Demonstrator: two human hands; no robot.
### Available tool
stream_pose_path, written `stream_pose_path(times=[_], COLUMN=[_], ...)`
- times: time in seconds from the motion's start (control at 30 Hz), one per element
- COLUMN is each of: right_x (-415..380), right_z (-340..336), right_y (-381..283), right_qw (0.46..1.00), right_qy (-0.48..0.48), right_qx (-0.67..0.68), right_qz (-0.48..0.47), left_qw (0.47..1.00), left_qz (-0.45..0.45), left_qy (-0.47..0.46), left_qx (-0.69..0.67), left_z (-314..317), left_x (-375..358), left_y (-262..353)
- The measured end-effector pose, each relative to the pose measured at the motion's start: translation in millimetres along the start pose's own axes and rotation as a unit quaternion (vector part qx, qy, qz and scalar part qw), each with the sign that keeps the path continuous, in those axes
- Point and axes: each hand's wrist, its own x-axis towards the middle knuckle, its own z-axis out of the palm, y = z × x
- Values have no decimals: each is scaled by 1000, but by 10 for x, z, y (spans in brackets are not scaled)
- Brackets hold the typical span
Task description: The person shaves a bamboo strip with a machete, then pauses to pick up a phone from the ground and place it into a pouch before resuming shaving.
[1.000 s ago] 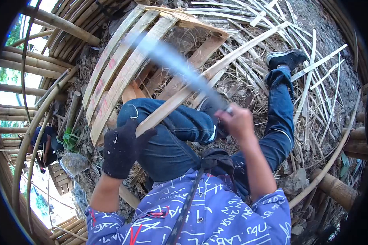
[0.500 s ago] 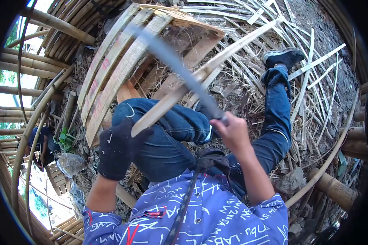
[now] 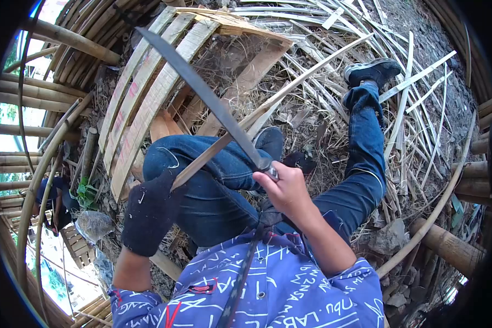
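Note:
My left hand (image 3: 152,214), in a black knitted glove, is closed around the near end of a long, thin bamboo strip (image 3: 311,74). From the glove the strip slants up and to the right, over my bent knee in jeans (image 3: 205,156). My bare right hand (image 3: 288,191) grips a machete (image 3: 199,93) by its handle, which the fingers mostly hide. Its long dark blade points up and to the left, crossing over the strip at about mid-blade.
A crate of wooden slats (image 3: 142,109) lies just beyond my knee. Split bamboo strips (image 3: 404,93) and shavings litter the ground at the right, around my shoe (image 3: 372,71). Bamboo poles (image 3: 49,93) frame the left side, where another person (image 3: 52,199) is visible. Thick poles (image 3: 448,249) stand at the right.
My right hand has moved left and slightly down with the machete, whose blurred blade now shows sharply. The bamboo strip has turned and shows a narrower side; my gloved hand shifted slightly left and down.

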Motion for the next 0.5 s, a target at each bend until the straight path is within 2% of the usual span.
stream_pose_path(times=[0.07,0.1,0.13,0.17,0.2,0.23,0.27,0.33,0.37,0.4,0.5], right_x=[23,75,140,180,226,290,376,532,530,495,248], right_z=[58,-22,-106,-160,-222,-320,-443,-707,-725,-691,-378], right_y=[19,-6,73,133,192,269,364,644,750,733,481], right_qw=[997,999,992,984,970,982,987,975,979,979,996], right_qy=[5,-5,-13,22,58,87,114,161,183,182,87], right_qx=[-51,-52,-127,-173,-219,-164,-109,-125,-20,-22,-4], right_qz=[-52,-5,-9,-46,-83,-38,6,84,93,90,35], left_qw=[1000,998,995,995,999,998,998,990,990,991,991], left_qz=[13,44,75,74,34,-4,-3,94,94,97,99], left_qy=[3,22,40,40,-8,-55,-52,59,62,66,61], left_qx=[16,32,47,46,40,32,31,84,83,72,63], left_z=[-17,13,27,9,-20,-38,-14,55,64,77,78], left_x=[-41,-74,-101,-106,-92,-75,-87,-164,-144,-118,-84], left_y=[-49,-84,-105,-101,-89,-87,-103,-132,-139,-146,-127])
